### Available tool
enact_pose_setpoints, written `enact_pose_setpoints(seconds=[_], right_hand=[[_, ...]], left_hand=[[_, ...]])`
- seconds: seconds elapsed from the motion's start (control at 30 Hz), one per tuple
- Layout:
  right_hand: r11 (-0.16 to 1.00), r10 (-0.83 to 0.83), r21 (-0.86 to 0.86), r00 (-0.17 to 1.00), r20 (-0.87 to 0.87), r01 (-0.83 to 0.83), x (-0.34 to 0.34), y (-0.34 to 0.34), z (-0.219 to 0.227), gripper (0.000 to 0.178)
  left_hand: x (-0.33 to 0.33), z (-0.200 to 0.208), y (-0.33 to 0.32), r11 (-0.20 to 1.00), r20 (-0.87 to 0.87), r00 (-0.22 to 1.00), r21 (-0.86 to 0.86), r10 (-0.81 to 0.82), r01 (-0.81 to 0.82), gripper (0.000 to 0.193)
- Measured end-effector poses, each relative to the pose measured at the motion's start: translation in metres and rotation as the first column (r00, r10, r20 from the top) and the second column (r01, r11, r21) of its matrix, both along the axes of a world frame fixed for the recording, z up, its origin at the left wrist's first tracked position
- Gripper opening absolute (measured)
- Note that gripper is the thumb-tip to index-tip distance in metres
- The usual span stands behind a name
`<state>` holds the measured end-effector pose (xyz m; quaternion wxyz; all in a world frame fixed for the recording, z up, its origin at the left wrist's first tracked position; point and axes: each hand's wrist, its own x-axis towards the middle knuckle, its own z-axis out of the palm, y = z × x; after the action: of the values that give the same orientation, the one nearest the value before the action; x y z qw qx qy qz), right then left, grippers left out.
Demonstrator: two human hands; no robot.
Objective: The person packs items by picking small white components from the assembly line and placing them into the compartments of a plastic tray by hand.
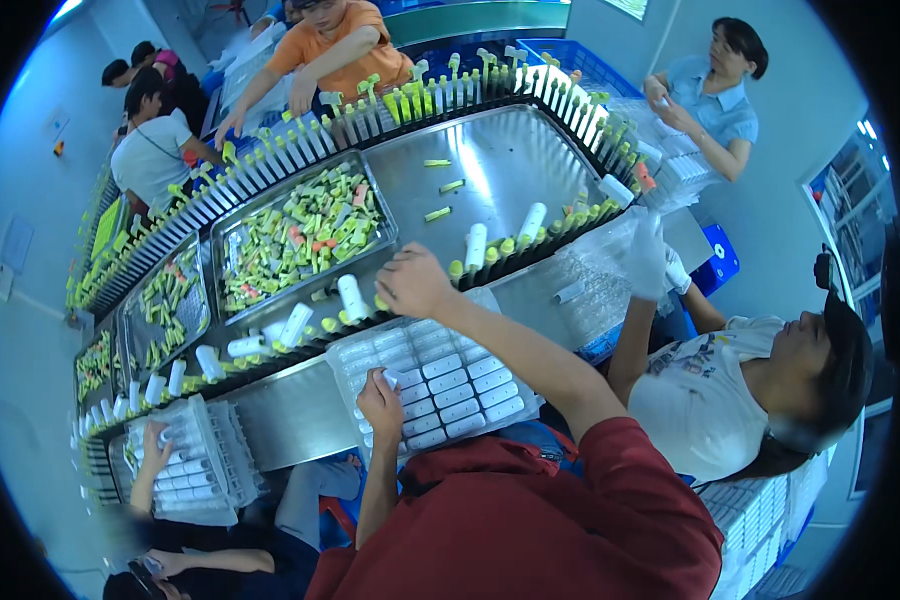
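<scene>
**Head view: two hands at a tray of white tubes beside the conveyor**

Head view looked down on a long steel desk [300, 410] that carried a belt of slotted holders [270, 345] with white tubes and yellow-green caps standing in them.

The left hand [380, 400] rested at the near left edge of a clear plastic tray [450, 385] filled with rows of white tubes. Its fingers were pinched together on one white tube [391, 379] at the tray's edge.

The right hand [413, 282] reached forward over the far end of the tray to the belt, knuckles up. Its fingers were curled down toward a white tube [351, 296] in the holders just to its left; whether they closed on anything could not be told, since the back of the hand hid the tips.

Beyond the belt lay a steel bin [305, 235] heaped with green, yellow and pink caps, and next to it a bare steel plate [500, 160] with a few loose green pieces.

To the right, a co-worker in a white shirt raised a gloved hand [648, 255] over a clear tray. At lower left another person's hand [156, 440] held a second tray of tubes [205, 460]. More people stood along the far side of the line.
</scene>
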<state>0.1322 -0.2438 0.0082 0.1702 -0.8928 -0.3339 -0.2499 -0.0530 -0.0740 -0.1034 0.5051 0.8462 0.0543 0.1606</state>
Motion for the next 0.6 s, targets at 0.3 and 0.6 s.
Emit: enact_pose_setpoints(seconds=[0.3,0.6], right_hand=[[0.948,0.1,0.294,0.991,0.088,-0.122,-0.057,0.053,-0.027,0.023],[0.91,-0.122,0.367,0.97,-0.211,0.194,-0.154,-0.058,-0.064,0.028]], left_hand=[[0.002,-0.009,-0.006,0.999,-0.004,1.0,-0.028,0.018,-0.018,0.042],[-0.004,0.001,-0.008,0.994,0.068,0.998,-0.107,-0.011,0.018,0.025]])
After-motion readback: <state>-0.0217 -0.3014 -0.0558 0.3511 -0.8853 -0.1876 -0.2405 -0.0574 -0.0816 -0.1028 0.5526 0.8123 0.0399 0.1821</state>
